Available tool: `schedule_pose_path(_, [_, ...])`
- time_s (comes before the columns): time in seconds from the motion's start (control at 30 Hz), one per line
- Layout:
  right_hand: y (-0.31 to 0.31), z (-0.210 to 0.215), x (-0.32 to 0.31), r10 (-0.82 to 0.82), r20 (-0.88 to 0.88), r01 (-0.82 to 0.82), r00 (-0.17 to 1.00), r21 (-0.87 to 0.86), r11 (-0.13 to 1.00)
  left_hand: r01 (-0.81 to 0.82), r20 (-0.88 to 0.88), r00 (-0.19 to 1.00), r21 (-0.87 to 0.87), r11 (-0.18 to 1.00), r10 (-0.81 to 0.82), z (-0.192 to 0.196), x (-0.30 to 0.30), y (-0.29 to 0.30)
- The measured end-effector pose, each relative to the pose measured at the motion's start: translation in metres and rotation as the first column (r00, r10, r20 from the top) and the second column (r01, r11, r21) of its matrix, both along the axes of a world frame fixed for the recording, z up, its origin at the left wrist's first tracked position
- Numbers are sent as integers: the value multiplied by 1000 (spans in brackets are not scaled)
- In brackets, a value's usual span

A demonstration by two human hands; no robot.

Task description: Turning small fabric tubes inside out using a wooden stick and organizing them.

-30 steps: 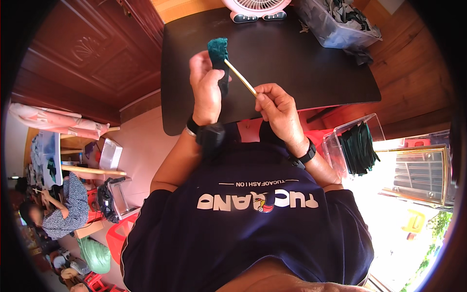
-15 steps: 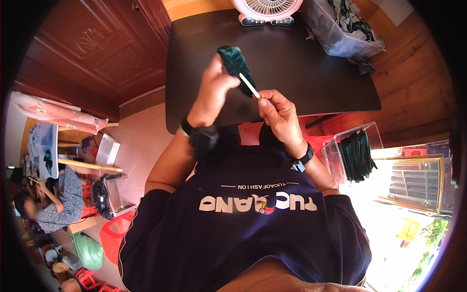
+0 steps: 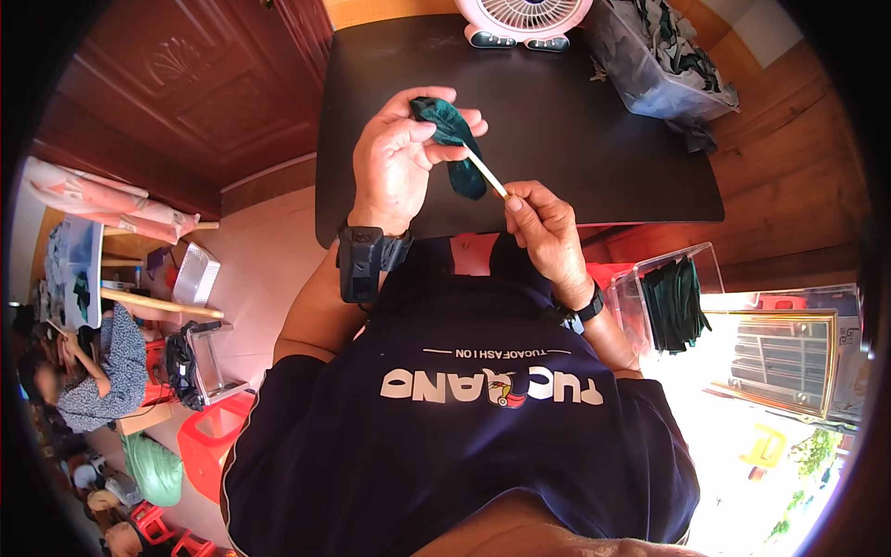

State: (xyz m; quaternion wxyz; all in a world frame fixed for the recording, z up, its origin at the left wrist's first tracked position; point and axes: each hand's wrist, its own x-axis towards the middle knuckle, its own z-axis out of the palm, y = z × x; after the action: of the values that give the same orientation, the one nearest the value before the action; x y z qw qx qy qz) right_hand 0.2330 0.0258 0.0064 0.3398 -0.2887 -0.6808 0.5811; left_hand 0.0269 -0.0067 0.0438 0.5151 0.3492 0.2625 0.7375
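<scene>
A dark green velvet-like fabric piece (image 3: 445,121) hangs over the black table, its lower end dangling loose. My left hand (image 3: 392,167), palm turned up, holds it between thumb and fingers, with some fingertips sticking out beyond the cloth. In my right hand (image 3: 546,232), thumb and forefinger pinch the near end of a slim white stick (image 3: 486,173). The stick slants up to the left, and its far tip meets the fabric by my left thumb. Whether the tip is inside the cloth I cannot tell.
The black table (image 3: 594,176) carries a pink fan (image 3: 526,20) and a clear bin (image 3: 640,79) of fabric scraps at the back. Near my right forearm, a clear box (image 3: 626,295) holds dark green fabric pieces (image 3: 676,306). Another person (image 3: 107,371) sits at far left near red stools (image 3: 209,446).
My left hand has rolled palm-up, with its fingers more spread around the fabric. My right hand and the stick have shifted slightly right and nearer to me.
</scene>
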Motion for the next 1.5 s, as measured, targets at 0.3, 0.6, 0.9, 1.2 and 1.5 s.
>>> schedule_pose_path(0.3, [-1, -8, -4, 5, -120, -10, 993, -40, 999, -116, -214, 971, -51, 992, 103, -1, 24, -9])
schedule_pose_path(0.6, [8, -10, -7, 65, -157, -84, 985, -114, 990, 12, -142, 989, -86, 996, -25, -6, 6, 2])
schedule_pose_path(0.9, [5, -12, -10, 22, -52, -23, 998, -18, 1000, -126, -336, 940, -167, 978, 64, 3, 19, -11])
schedule_pose_path(1.2, [15, -20, -6, 263, -318, -383, 911, -415, 825, -55, -379, 925, -227, 972, -36, -1, 18, -5])
schedule_pose_path(1.5, [5, -21, -15, 60, -257, -123, 964, -233, 965, -10, -154, 988, -196, 980, -21, -14, 18, -1])
